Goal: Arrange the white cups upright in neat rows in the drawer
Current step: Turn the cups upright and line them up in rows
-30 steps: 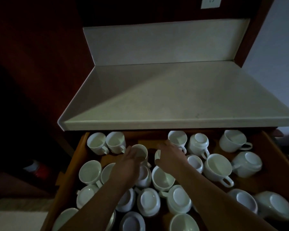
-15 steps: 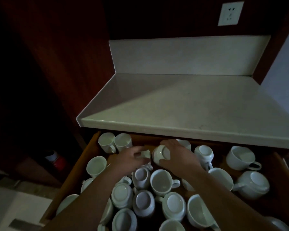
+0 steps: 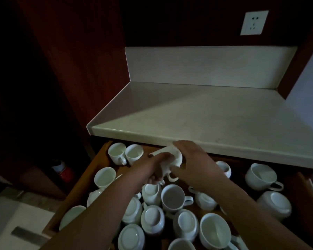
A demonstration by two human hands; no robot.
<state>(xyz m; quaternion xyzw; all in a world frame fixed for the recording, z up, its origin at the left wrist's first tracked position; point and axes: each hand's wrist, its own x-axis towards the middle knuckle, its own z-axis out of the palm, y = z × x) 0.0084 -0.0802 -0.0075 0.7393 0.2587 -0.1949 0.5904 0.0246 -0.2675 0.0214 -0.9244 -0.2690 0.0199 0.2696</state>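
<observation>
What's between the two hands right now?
One white cup, tipped off upright, gripped by the left hand and the right hand from either side. The head view shows it.

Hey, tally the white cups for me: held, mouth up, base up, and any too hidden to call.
Held cup: 1, between left hand and right hand
Mouth-up cups: 7
Base-up cups: 6
Half-hidden cups, orientation unclear: 4
Total: at least 18 white cups
</observation>
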